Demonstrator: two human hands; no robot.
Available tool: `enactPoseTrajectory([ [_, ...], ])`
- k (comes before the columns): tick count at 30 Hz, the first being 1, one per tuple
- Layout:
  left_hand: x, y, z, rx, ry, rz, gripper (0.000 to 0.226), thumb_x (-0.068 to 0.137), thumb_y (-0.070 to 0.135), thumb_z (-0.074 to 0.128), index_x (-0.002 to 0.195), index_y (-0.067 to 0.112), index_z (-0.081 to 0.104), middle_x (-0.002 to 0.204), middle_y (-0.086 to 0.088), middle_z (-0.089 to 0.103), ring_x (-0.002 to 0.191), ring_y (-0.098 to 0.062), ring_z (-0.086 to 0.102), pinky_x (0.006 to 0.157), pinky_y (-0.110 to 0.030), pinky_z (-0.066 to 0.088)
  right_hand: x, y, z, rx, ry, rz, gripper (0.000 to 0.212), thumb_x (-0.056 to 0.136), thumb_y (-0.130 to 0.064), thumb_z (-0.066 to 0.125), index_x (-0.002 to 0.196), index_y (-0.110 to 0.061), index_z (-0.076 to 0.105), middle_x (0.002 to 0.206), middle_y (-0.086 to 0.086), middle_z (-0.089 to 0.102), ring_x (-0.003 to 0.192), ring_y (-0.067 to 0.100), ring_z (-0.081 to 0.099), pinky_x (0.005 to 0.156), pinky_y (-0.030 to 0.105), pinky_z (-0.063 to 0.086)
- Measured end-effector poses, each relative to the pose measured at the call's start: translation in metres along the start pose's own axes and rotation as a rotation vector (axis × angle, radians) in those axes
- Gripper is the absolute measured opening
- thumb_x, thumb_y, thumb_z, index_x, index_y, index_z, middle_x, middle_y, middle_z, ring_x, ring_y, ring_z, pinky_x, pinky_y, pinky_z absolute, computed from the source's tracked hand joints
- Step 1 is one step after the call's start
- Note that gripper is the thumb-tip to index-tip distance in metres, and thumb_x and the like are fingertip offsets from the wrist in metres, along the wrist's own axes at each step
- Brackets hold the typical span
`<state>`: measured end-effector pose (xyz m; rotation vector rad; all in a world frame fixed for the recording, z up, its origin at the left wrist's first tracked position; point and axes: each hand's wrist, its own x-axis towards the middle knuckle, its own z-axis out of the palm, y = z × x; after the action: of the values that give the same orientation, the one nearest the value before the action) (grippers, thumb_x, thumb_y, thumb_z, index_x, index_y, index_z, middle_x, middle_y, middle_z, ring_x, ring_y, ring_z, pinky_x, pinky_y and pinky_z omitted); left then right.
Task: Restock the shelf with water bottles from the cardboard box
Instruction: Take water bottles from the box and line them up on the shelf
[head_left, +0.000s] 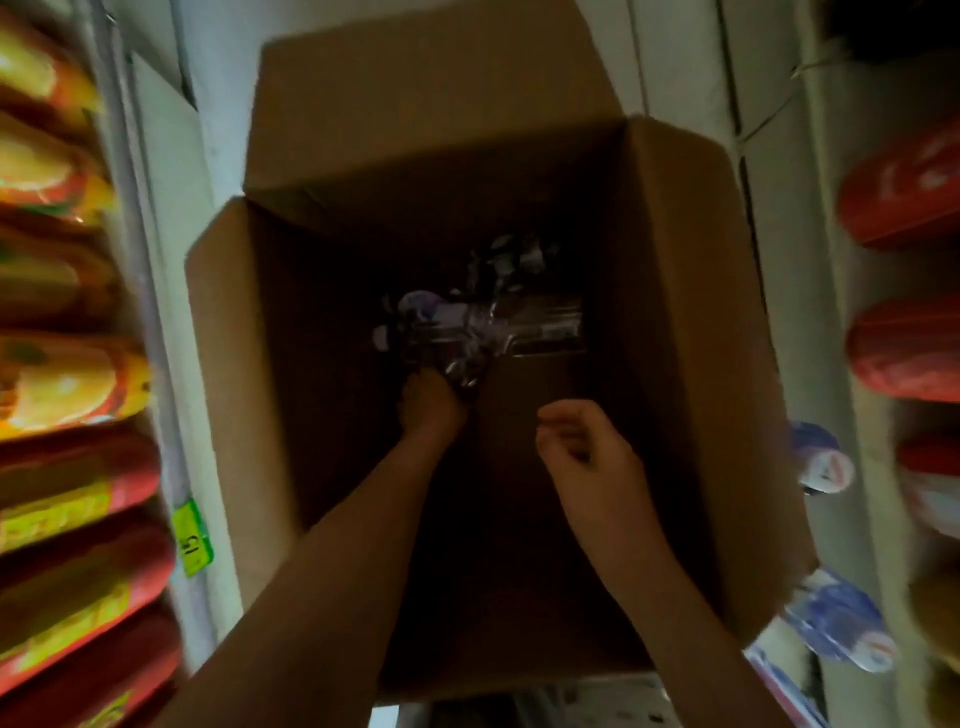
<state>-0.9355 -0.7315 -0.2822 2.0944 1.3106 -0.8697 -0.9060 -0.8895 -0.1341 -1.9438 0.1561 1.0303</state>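
While right hand (587, 457) hangs loose, left hand (428, 402) grips a water bottle (498, 327) lying crosswise.

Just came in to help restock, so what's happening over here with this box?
A person is reaching into the open cardboard box with both hands. The left hand is down at the water bottles on the bottom; its grip is too dark to judge. The right hand hovers above, loosely curled, empty.
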Motion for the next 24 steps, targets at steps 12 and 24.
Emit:
enactPoseTrajectory([
  [12, -0.178, 0.056, -0.094, -0.484, -0.729, -0.203, 0.023, 0.09, 0.021, 0.058, 0.071, 0.01, 0.053, 0.054, -0.001, 0.062, 0.047, -0.01, 0.059, 0.049, -0.017, 0.047, -0.094, -0.065, -0.041, -0.015, 0.024, 0.098, 0.014, 0.094, -0.011, 0.05, 0.094, -0.022, 0.059, 0.093, 0.008, 0.064, 0.089, 0.026, 0.062, 0.079, 0.03, 0.049],
  [24, -0.419, 0.108, -0.373, -0.396, -0.732, 0.25, 0.055, 0.078, 0.035, 0.071, 0.122, 0.005, 0.058, 0.119, -0.014, 0.065, 0.109, -0.024, 0.061, 0.105, -0.037, 0.042, -0.286, -0.297, -0.176, 0.16, -0.129, 0.173, 0.026, 0.093, -0.036, 0.053, 0.083, -0.011, 0.052, 0.075, 0.005, 0.053, 0.067, 0.015, 0.05, 0.06, 0.023, 0.041],
])
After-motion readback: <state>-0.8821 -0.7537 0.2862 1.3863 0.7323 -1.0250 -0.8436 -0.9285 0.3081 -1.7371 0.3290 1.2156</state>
